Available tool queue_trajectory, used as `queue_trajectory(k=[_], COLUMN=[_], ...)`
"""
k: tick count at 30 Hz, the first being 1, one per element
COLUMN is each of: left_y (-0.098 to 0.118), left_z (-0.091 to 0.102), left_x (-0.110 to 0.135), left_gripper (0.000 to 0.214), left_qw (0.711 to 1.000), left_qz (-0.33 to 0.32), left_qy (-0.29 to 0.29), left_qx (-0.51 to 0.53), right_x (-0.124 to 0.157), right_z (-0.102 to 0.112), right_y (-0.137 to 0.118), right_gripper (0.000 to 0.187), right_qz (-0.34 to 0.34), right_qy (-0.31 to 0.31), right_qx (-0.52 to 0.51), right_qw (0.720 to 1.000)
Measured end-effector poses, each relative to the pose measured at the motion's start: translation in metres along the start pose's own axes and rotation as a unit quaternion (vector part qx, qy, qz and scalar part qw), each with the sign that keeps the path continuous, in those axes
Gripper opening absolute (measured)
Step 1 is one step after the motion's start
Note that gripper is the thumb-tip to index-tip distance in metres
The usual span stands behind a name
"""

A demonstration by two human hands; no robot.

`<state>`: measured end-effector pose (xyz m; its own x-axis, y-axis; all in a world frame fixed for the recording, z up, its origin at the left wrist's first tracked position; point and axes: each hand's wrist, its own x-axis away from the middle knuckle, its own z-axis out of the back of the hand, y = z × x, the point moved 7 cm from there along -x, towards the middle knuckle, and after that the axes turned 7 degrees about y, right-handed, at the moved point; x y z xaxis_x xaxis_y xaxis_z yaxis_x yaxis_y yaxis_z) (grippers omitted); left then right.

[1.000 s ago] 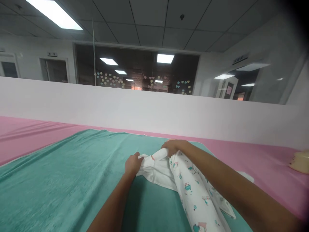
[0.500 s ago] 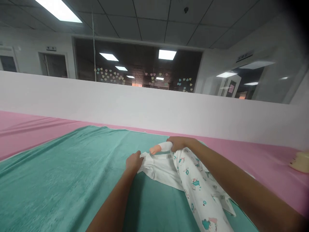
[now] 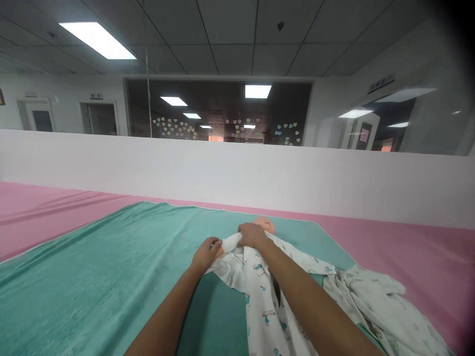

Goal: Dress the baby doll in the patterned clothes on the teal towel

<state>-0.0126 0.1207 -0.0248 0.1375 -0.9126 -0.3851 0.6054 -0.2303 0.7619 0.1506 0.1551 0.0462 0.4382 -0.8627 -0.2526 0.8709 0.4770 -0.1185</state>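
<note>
A baby doll (image 3: 264, 225) lies on a teal towel (image 3: 111, 267), only its peach head showing past my right hand. It wears a white printed garment (image 3: 260, 291) that trails toward me. My left hand (image 3: 206, 254) pinches the garment's left edge, fingers closed on the cloth. My right hand (image 3: 251, 234) is closed on the cloth near the doll's neck.
The towel lies on a pink surface (image 3: 408, 252) backed by a low white partition (image 3: 237, 173). A crumpled white printed cloth (image 3: 374, 296) lies at the towel's right edge. Beyond the partition are dark windows with heart stickers.
The doll's head has come into view past my right hand. The doll's arm seen half a second ago is covered. The view has shifted, and the crumpled cloth at right now shows.
</note>
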Motion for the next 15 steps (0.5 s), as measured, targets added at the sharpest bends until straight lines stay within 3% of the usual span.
queue_trajectory(k=[5,9,12,15], left_y=[0.023,0.023,0.025,0.029], left_z=[-0.01,-0.01,-0.011,-0.014], left_x=[0.013,0.014,0.016,0.019], left_gripper=[0.035,0.037,0.035,0.035], left_qw=[0.982,0.975,0.974,0.975], left_qz=[-0.11,-0.087,-0.08,-0.073], left_qy=[-0.032,-0.031,-0.03,-0.034], left_qx=[-0.15,-0.203,-0.208,-0.207], right_x=[0.032,0.105,0.158,0.185], right_z=[0.019,0.018,-0.004,-0.018], right_y=[0.027,0.106,0.17,0.215], right_gripper=[0.042,0.051,0.059,0.064], right_qz=[-0.003,-0.043,-0.076,-0.138], right_qy=[0.082,0.171,0.145,0.097], right_qx=[-0.086,-0.165,-0.114,-0.098], right_qw=[0.993,0.97,0.98,0.981])
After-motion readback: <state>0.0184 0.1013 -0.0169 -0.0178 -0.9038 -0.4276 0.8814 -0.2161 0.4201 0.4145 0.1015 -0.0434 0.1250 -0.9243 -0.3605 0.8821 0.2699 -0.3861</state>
